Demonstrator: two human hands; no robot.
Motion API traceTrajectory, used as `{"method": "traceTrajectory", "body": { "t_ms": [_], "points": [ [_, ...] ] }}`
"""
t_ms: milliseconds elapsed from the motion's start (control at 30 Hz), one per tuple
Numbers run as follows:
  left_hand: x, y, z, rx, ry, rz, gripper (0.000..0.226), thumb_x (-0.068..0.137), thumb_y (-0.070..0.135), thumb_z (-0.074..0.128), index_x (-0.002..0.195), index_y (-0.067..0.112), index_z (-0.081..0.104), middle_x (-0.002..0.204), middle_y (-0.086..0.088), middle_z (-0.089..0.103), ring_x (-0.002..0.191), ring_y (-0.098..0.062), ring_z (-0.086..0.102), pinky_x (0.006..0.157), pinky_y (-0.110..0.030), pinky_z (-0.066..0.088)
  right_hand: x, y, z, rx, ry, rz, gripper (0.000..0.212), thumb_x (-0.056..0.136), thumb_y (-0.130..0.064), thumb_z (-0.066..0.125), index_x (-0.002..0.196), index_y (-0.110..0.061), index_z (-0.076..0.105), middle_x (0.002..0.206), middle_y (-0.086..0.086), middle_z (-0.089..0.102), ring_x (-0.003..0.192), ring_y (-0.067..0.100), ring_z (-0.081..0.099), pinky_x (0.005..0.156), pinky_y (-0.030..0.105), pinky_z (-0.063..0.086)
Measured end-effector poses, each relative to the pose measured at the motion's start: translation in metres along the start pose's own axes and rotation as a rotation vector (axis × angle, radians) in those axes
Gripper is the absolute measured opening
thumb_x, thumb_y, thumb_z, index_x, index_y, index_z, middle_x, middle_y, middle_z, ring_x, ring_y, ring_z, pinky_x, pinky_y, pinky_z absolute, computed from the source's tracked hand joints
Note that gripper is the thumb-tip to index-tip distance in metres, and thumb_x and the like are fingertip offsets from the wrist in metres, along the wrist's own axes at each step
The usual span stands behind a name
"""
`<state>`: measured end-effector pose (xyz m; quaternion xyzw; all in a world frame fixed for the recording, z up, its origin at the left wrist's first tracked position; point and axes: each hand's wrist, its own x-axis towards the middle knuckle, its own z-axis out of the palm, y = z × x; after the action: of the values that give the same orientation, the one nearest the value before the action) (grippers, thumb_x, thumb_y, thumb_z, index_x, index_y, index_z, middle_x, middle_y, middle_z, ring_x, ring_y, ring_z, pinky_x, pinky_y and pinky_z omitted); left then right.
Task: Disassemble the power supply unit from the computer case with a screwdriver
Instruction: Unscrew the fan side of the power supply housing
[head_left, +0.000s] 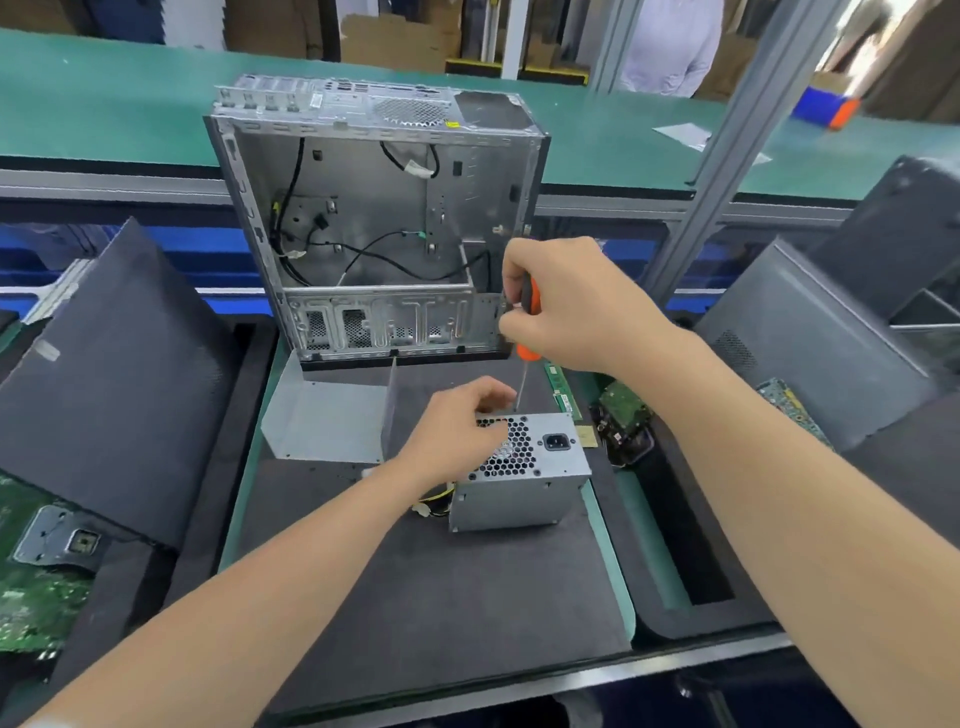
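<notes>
The PSU (519, 483) lies out of the case (374, 208), just in front of it, so removal looks done. Its grille faces up and its long axis runs across the case front. The left hand (457, 431) curls over its far edge. The right hand (576, 306) grips the screwdriver (529, 353), near upright, tip down there.

both bare forearms are reaching forward from the lower corners, converging toward the middle. my right hand (576, 306) is sitting higher, wrist bent, fingers wrapping the screwdriver (530, 301) handle, shaft pointing down. my left hand (457, 431) is lying lower, palm down, fingers curling over the far top edge of the power supply unit (519, 493), just beside the tip.
</notes>
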<state>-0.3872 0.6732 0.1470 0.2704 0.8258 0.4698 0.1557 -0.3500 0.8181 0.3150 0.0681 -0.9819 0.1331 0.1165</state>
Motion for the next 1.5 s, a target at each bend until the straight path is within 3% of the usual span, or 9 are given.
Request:
{"method": "traceTrajectory", "body": {
  "t_ms": [67, 167, 500, 733, 867, 1033, 1267, 1367, 1500],
  "points": [
    [0.008, 0.005, 0.007, 0.099, -0.096, -0.059, 0.037, 0.087, 0.024, 0.065, 0.121, 0.037, 0.068, 0.119, 0.018, 0.070, 0.094, -0.001, 0.066, 0.077, -0.031, 0.061, -0.007, 0.009, -0.001, 0.001, 0.001, 0.031, 0.012, 0.080, -0.021, 0.065, 0.087, -0.017, 0.056, 0.072, -0.007, 0.059, 0.071, 0.018, 0.057, 0.080, 0.048, 0.055],
    [0.017, 0.009, 0.007, 0.157, -0.142, -0.096, 0.035, 0.083, 0.024, 0.066, 0.113, 0.043, 0.068, 0.115, 0.018, 0.069, 0.088, -0.004, 0.068, 0.082, -0.036, 0.061, -0.015, 0.019, 0.001, 0.028, 0.025, 0.051, 0.011, 0.080, -0.020, 0.064, 0.086, -0.018, 0.055, 0.072, -0.007, 0.058, 0.069, 0.018, 0.057, 0.067, 0.040, 0.053],
    [0.027, 0.011, 0.007, 0.059, -0.206, -0.256, 0.030, 0.081, 0.017, 0.072, 0.104, 0.035, 0.078, 0.080, 0.019, 0.077, 0.061, 0.008, 0.064, 0.048, -0.010, 0.043, -0.019, 0.033, 0.011, 0.072, 0.054, 0.090, 0.012, 0.080, -0.020, 0.064, 0.089, -0.018, 0.056, 0.076, -0.005, 0.058, 0.076, 0.018, 0.057, 0.066, 0.039, 0.052],
    [0.032, 0.011, 0.006, -0.019, -0.282, -0.355, 0.025, 0.086, 0.014, 0.069, 0.101, 0.030, 0.083, 0.095, -0.007, 0.080, 0.078, -0.017, 0.060, 0.072, -0.032, 0.050, -0.017, 0.036, 0.011, 0.067, 0.055, 0.087, 0.012, 0.080, -0.020, 0.063, 0.089, -0.017, 0.056, 0.075, -0.003, 0.058, 0.073, 0.020, 0.057, 0.065, 0.041, 0.054],
    [0.045, 0.015, 0.001, 0.012, -0.344, -0.438, 0.015, 0.089, 0.014, 0.072, 0.103, 0.012, 0.076, 0.112, 0.003, 0.070, 0.103, -0.021, 0.060, 0.093, -0.037, 0.050, -0.016, 0.037, 0.010, 0.068, 0.043, 0.089, 0.012, 0.080, -0.021, 0.064, 0.089, -0.018, 0.056, 0.076, -0.005, 0.058, 0.073, 0.018, 0.057, 0.064, 0.039, 0.054],
    [0.055, 0.019, -0.003, 0.007, -0.397, -0.539, 0.038, 0.094, 0.012, 0.072, 0.132, 0.014, 0.069, 0.130, 0.003, 0.059, 0.111, -0.019, 0.055, 0.074, -0.029, 0.040, -0.016, 0.038, 0.010, 0.083, 0.052, 0.086, 0.012, 0.080, -0.020, 0.065, 0.088, -0.018, 0.056, 0.072, -0.007, 0.057, 0.069, 0.013, 0.055, 0.061, 0.034, 0.049],
    [0.059, 0.013, 0.001, 0.001, -0.373, -0.564, 0.044, 0.094, 0.012, 0.073, 0.137, 0.012, 0.066, 0.148, -0.008, 0.058, 0.137, -0.028, 0.048, 0.113, -0.045, 0.041, -0.018, 0.036, 0.009, 0.080, 0.007, 0.101, 0.013, 0.081, -0.019, 0.065, 0.090, -0.017, 0.055, 0.075, -0.003, 0.061, 0.073, 0.017, 0.057, 0.063, 0.038, 0.053],
    [0.058, 0.015, 0.001, -0.002, -0.346, -0.566, 0.047, 0.093, 0.013, 0.074, 0.139, 0.012, 0.064, 0.151, -0.007, 0.054, 0.137, -0.027, 0.047, 0.108, -0.042, 0.041, -0.017, 0.035, 0.005, -0.012, -0.032, 0.088, 0.015, 0.086, -0.026, 0.063, 0.091, -0.017, 0.053, 0.076, -0.002, 0.059, 0.076, 0.023, 0.060, 0.061, 0.040, 0.053],
    [0.059, 0.020, 0.004, -0.006, -0.313, -0.576, 0.053, 0.091, 0.030, 0.077, 0.138, 0.013, 0.062, 0.151, -0.006, 0.052, 0.134, -0.027, 0.048, 0.095, -0.040, 0.038, -0.007, 0.032, 0.004, -0.330, -0.006, 0.142, 0.041, 0.101, -0.048, 0.051, 0.080, -0.015, 0.044, 0.070, 0.002, 0.042, 0.068, 0.030, 0.048, 0.050, 0.030, 0.029]
  ]
}}
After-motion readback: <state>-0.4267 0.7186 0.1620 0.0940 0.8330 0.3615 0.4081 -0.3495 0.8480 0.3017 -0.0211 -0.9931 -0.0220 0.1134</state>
